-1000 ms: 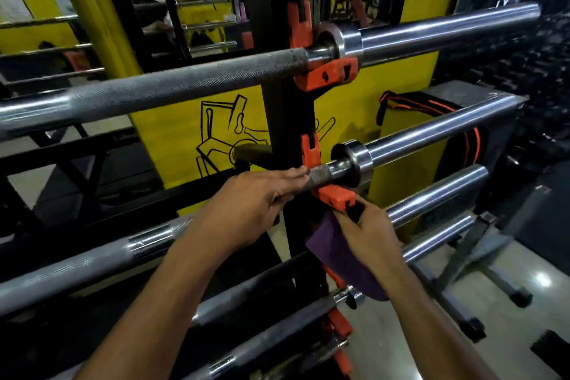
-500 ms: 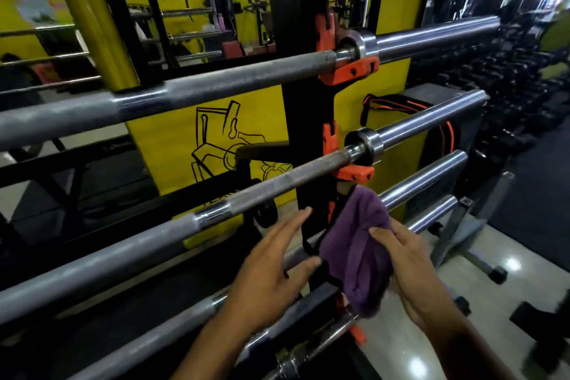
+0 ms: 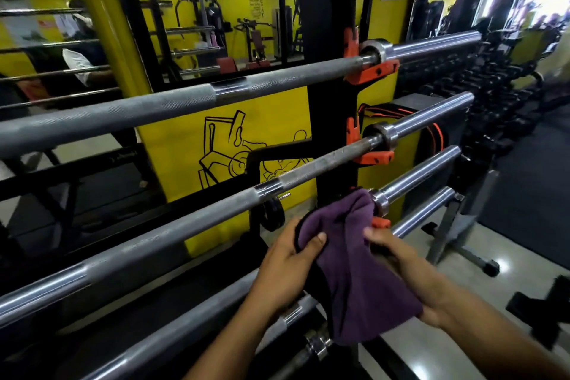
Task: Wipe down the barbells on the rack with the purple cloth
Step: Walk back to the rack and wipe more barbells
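Several steel barbells lie across a black upright rack post (image 3: 331, 108) on orange hooks: a top barbell (image 3: 185, 100), a second barbell (image 3: 216, 213) and a third barbell (image 3: 422, 173) lower down. The purple cloth (image 3: 354, 262) is draped over the third barbell beside its collar, in front of the post. My left hand (image 3: 290, 259) grips the cloth's left edge with the thumb on top. My right hand (image 3: 398, 265) holds the cloth's right side from underneath. The bar under the cloth is hidden.
More bars (image 3: 422, 213) sit lower on the rack. A yellow wall panel (image 3: 185, 145) with a black drawing and mirrors stand behind. A dumbbell rack (image 3: 499, 77) lines the right side. A metal stand (image 3: 456, 241) rests on the glossy floor at right.
My left hand left the second barbell, dropped down and took hold of the cloth. Both hands now hold the cloth over the third barbell. The view tilted upward.
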